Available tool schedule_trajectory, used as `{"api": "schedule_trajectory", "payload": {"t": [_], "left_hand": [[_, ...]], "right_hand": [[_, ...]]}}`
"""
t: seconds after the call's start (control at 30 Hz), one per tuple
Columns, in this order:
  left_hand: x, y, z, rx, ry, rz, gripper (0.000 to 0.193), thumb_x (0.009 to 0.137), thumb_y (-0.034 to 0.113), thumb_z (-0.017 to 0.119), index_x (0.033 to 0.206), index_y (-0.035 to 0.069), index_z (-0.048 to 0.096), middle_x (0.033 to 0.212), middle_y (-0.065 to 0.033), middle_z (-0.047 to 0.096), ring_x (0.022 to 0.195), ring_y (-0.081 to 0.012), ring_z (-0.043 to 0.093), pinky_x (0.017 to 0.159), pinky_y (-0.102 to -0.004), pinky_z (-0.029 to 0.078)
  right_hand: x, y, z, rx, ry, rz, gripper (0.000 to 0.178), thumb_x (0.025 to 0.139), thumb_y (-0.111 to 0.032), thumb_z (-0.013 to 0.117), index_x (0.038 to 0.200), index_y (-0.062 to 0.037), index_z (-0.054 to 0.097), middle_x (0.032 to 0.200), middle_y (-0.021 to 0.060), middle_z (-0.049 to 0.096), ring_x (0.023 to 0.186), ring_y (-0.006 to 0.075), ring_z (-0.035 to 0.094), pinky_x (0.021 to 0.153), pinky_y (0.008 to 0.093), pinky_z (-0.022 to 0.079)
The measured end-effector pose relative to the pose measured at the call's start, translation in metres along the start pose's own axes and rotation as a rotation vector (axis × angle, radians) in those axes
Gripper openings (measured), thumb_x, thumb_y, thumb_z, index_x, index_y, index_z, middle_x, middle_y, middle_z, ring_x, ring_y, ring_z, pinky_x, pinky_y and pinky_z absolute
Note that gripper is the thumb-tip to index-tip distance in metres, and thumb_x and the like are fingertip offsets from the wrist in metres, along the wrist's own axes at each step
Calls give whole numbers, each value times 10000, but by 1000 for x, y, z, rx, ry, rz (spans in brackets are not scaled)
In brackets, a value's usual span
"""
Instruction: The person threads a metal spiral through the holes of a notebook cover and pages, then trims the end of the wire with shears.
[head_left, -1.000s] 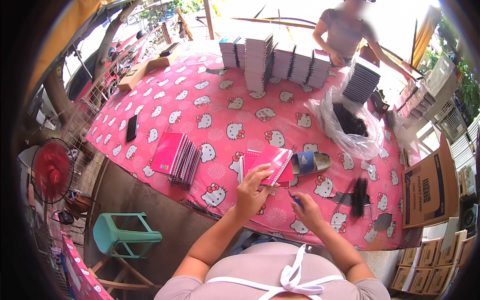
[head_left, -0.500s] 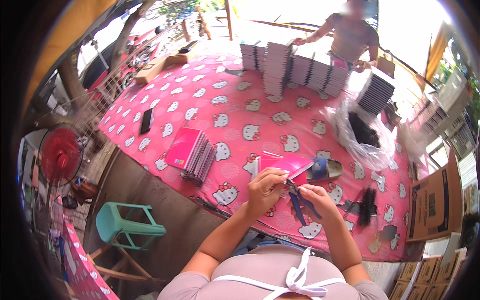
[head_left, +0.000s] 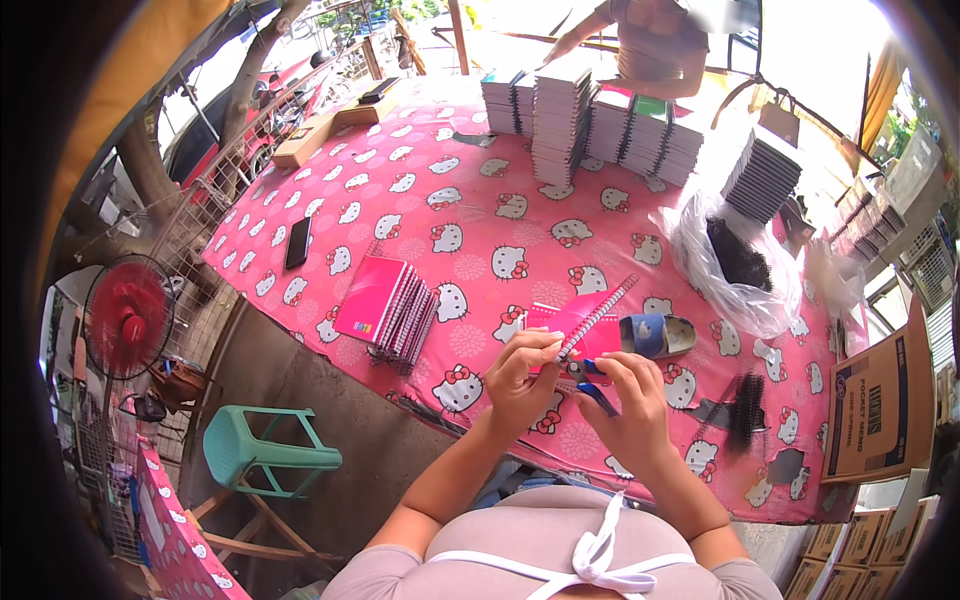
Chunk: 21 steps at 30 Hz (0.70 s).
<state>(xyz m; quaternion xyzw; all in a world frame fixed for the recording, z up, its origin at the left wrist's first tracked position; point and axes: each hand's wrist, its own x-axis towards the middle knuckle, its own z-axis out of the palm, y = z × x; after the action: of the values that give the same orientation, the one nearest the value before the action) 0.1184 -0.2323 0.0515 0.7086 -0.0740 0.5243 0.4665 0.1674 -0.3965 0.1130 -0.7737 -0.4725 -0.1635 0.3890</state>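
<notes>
A pink spiral notebook (head_left: 577, 312) is held at the lower end of its white coil by my left hand (head_left: 520, 375), fingers pinched on that corner. My right hand (head_left: 632, 400) grips pliers with blue handles (head_left: 597, 398), their jaws close to the coil end by my left fingertips. Whether the jaws touch the wire is too small to tell. Other pink covers lie beneath the notebook. Just right of it rests a blue slipper (head_left: 650, 336). Left of my hands stands a stack of pink spiral notebooks (head_left: 385, 308).
Tall notebook stacks (head_left: 557, 130) line the far edge, where a person (head_left: 660, 50) stands. To the right are a clear plastic bag (head_left: 690, 255) of black coils, loose black coils (head_left: 743, 415) and a cardboard box (head_left: 880, 400). A phone (head_left: 297, 243) lies left; a green stool (head_left: 265, 450) stands below.
My right hand has turned the pliers, and its fingers are more spread over the handles. The notebook's coil edge now slants upward. Across the table, the person has shifted left, and a green cover shows on a stack.
</notes>
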Motion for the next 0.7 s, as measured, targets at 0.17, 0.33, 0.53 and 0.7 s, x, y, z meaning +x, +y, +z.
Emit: {"api": "schedule_trajectory", "payload": {"t": [0.17, 0.33, 0.53, 0.7], "left_hand": [[-3, -1, 6, -47, 26, -60, 246, 759, -177, 662, 920, -7, 590, 1002, -171, 650, 951, -253, 647, 811, -354, 575], [6, 10, 2, 35, 47, 43, 231, 760, -118, 709, 894, 23, 584, 915, -135, 680, 897, -233, 663, 862, -424, 544], [36, 21, -38, 176, 105, 6, 198, 812, -60, 695, 938, 29, 570, 936, -128, 677, 835, -212, 659, 832, -402, 539], [117, 47, -150, 374, 256, 80, 154, 895, 6, 566, 1049, 7, 580, 755, -46, 587, 636, -139, 520, 620, -274, 467]], "right_hand": [[4, 4, -6, 39, -22, 2, 388, 760, -174, 786, 1070, -8, 623, 963, 96, 645, 872, 240, 621, 818, 358, 491], [12, 25, -7, 1008, -428, 736, 272, 827, -155, 750, 1007, 27, 657, 825, 20, 673, 720, 92, 618, 649, 225, 489], [-19, 26, 13, 403, -139, 199, 405, 759, -182, 785, 1082, -21, 602, 1022, 156, 643, 905, 301, 634, 767, 355, 507], [-137, 95, 26, -130, -242, 271, 387, 706, -167, 804, 1019, -31, 622, 1003, 140, 633, 1016, 334, 575, 909, 445, 443]]}}
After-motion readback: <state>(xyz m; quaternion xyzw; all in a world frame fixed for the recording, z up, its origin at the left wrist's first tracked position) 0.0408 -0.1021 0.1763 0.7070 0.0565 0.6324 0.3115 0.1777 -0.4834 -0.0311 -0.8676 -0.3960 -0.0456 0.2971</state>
